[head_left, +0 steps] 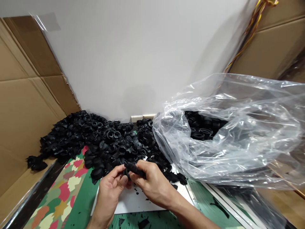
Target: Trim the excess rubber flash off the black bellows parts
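Observation:
My left hand [110, 190] and my right hand [150, 183] meet low in the middle of the view, over a white sheet [133, 202]. Both pinch one black rubber part [128, 173] between thumbs and fingers. My right hand also grips a thin black tool [134, 169] lying across the fingers, its tip pointing left. Just behind the hands spreads a big heap of black ribbed rubber parts [100, 143].
A large clear plastic bag [238, 133] holding more black parts lies open at the right. Cardboard [21, 111] stands at the left, a white wall [133, 57] behind. The table has a green patterned cover [69, 194] with black scraps on it.

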Available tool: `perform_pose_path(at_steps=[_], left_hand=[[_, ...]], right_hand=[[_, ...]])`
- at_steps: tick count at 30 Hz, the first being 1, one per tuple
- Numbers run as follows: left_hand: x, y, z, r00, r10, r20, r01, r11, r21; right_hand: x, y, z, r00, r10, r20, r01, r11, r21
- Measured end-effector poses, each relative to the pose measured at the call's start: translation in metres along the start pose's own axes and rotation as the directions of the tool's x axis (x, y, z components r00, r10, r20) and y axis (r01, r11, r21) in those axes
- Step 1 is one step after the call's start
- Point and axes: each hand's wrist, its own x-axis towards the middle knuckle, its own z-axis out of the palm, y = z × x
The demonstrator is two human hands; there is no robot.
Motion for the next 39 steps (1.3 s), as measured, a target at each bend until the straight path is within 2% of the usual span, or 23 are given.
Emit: perform_pose_path(at_steps=[4, 9, 12, 14, 16, 18, 21, 25, 30, 34, 37, 39], left_hand=[[0.001, -0.002, 0.001, 0.998, 0.054, -0.042, -0.052, 0.997, 0.053], [0.001, -0.001, 0.004, 0.983, 0.096, -0.157, -0.084, 0.993, 0.081], [0.0, -0.001, 0.004, 0.986, 0.1, -0.136, -0.087, 0.992, 0.096], [-0.001, -0.001, 0.002, 0.992, 0.086, -0.093, -0.078, 0.993, 0.089], [-0.001, -0.001, 0.0, 0.997, 0.049, -0.061, -0.045, 0.997, 0.064], [-0.001, 0.0, -0.001, 0.999, 0.009, -0.046, -0.007, 1.0, 0.025], [-0.002, 0.004, 0.0, 0.999, -0.023, -0.028, 0.022, 0.999, -0.026], [-0.003, 0.006, 0.002, 0.998, -0.054, -0.034, 0.052, 0.996, -0.067], [-0.002, 0.002, 0.0, 0.998, -0.061, -0.019, 0.059, 0.995, -0.076], [0.0, -0.003, -0.002, 1.0, 0.007, 0.014, -0.006, 1.0, -0.03], [0.002, -0.005, -0.003, 0.998, 0.059, 0.022, -0.06, 0.997, 0.047], [0.002, -0.006, -0.002, 0.996, 0.094, -0.01, -0.093, 0.992, 0.091]], right_hand=[[-0.001, 0.005, -0.001, 0.999, -0.044, -0.016, 0.042, 0.989, -0.139], [-0.003, 0.012, 0.003, 0.997, -0.082, 0.015, 0.083, 0.955, -0.285], [-0.003, 0.014, 0.007, 1.0, -0.023, 0.02, 0.029, 0.94, -0.34], [-0.002, 0.017, 0.007, 0.999, 0.014, -0.038, -0.027, 0.928, -0.37], [0.002, 0.02, 0.003, 0.988, 0.029, -0.155, -0.083, 0.931, -0.354], [0.006, 0.022, -0.004, 0.964, 0.054, -0.261, -0.123, 0.959, -0.256], [0.012, 0.022, -0.014, 0.941, 0.124, -0.315, -0.146, 0.988, -0.047], [0.013, 0.019, -0.019, 0.948, 0.178, -0.262, -0.15, 0.981, 0.123], [0.007, 0.014, -0.01, 0.991, 0.102, -0.087, -0.082, 0.975, 0.204], [0.002, 0.004, -0.001, 1.0, 0.016, 0.022, -0.019, 0.991, 0.132], [0.0, 0.003, 0.001, 0.999, -0.038, 0.022, 0.038, 0.999, 0.028], [0.0, 0.006, 0.001, 0.998, -0.064, 0.005, 0.064, 0.997, -0.052]])
